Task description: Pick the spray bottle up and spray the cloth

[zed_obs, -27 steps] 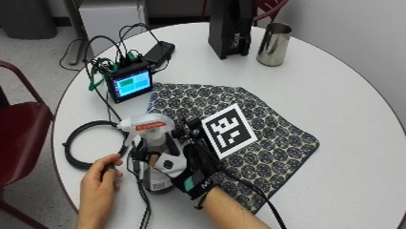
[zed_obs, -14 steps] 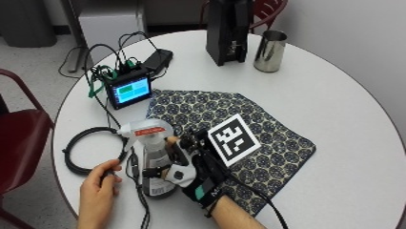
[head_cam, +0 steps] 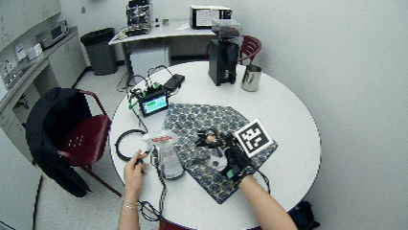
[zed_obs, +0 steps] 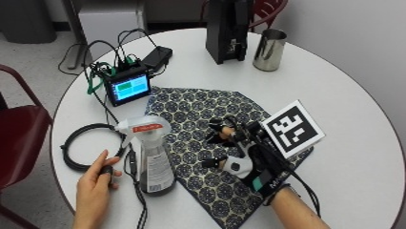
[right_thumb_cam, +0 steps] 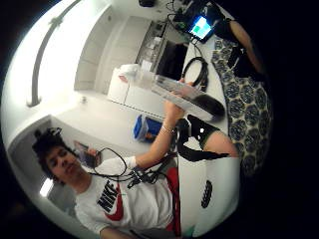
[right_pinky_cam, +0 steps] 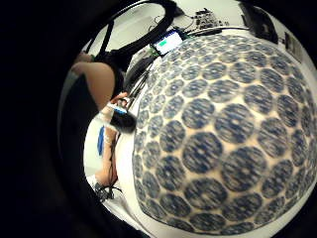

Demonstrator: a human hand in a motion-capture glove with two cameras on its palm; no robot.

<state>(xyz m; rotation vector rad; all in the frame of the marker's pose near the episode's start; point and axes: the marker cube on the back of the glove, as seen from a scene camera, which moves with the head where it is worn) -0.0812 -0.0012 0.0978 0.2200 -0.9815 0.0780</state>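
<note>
The clear spray bottle (zed_obs: pixel 151 160) with a white head stands upright on the round white table (zed_obs: pixel 342 95), at the near left edge of the patterned blue cloth (zed_obs: pixel 190 107). My gloved right hand (zed_obs: pixel 244 150) hovers over the cloth to the right of the bottle, fingers spread and holding nothing, with a gap between it and the bottle. In the little finger side palm view the cloth (right_pinky_cam: pixel 223 139) fills most of the picture. In the thumb side palm view the bottle (right_thumb_cam: pixel 162 89) shows beside the person's bare left hand (zed_obs: pixel 95 183), which rests on the table left of the bottle.
A small screen device (zed_obs: pixel 126 87) with wires sits beyond the cloth. A coiled black cable (zed_obs: pixel 79 143) lies left of the bottle. A black machine (zed_obs: pixel 227 28) and a metal cup (zed_obs: pixel 269 43) stand at the far side. A red chair (zed_obs: pixel 19 129) is beside the table.
My gloved hand has moved right, away from the bottle and out over the cloth. The bottle stays standing in the same spot.
</note>
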